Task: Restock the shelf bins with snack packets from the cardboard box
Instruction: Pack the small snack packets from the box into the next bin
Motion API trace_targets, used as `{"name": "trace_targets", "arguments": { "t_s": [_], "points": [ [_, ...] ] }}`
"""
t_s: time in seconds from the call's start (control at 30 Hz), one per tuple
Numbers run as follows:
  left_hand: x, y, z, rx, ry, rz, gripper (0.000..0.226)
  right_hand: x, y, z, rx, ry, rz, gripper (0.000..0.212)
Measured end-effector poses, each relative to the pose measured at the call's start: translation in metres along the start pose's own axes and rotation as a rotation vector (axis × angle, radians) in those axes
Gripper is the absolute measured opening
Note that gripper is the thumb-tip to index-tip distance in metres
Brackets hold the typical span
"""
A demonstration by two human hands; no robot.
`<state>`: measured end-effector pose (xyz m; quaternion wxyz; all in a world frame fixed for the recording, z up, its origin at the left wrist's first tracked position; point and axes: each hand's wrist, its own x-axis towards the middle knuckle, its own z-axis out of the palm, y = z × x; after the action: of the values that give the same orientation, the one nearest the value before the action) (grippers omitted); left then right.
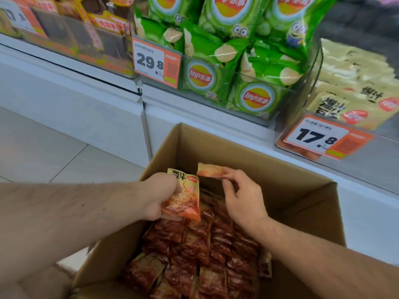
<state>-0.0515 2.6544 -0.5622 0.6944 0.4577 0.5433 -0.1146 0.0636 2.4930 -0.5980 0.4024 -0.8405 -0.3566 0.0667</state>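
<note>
An open cardboard box (226,147) stands on the floor against the shelf, filled with rows of red-orange snack packets (200,255). My left hand (159,195) grips a small stack of yellow-and-orange packets (183,199) above the box. My right hand (244,197) pinches a single packet (210,170) by its edge, just right of the stack. The clear bin (336,117) at the right, tagged 17.8, holds pale yellow packets with the same print.
A clear bin of green Lay's chip bags (237,67) tagged 29.8 sits on the shelf above the box. A further bin with yellow and brown packets (90,24) is at the upper left. White shelf base (86,104) and tiled floor (43,152) lie to the left.
</note>
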Motion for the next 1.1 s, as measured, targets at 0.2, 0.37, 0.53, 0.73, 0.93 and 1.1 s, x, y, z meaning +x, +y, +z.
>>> {"name": "trace_targets", "arguments": {
  "t_s": [0.2, 0.37, 0.53, 0.73, 0.93, 1.1],
  "points": [
    [-0.034, 0.010, 0.026, -0.029, -0.148, 0.151, 0.035, -0.037, -0.015, -0.037, -0.041, 0.002, -0.458, 0.014],
    [-0.058, 0.005, 0.048, 0.109, -0.272, 0.405, 0.022, -0.053, -0.033, -0.065, -0.157, -0.059, -0.508, 0.020],
    [-0.076, 0.006, 0.051, 0.260, -0.321, 0.778, 0.025, -0.056, -0.070, -0.111, -0.165, 0.008, -0.127, 0.043],
    [-0.096, 0.005, 0.063, 0.368, -0.336, 1.012, 0.049, -0.035, -0.089, -0.148, 0.288, -0.331, 0.357, 0.019],
    [-0.115, 0.023, 0.083, 0.480, -0.375, 1.162, 0.052, -0.024, -0.091, -0.179, 0.462, -0.254, 0.314, 0.016],
    [-0.127, 0.045, 0.117, 0.556, -0.414, 1.216, 0.053, -0.019, -0.083, -0.213, 0.576, -0.192, 0.285, 0.014]
  ]
}}
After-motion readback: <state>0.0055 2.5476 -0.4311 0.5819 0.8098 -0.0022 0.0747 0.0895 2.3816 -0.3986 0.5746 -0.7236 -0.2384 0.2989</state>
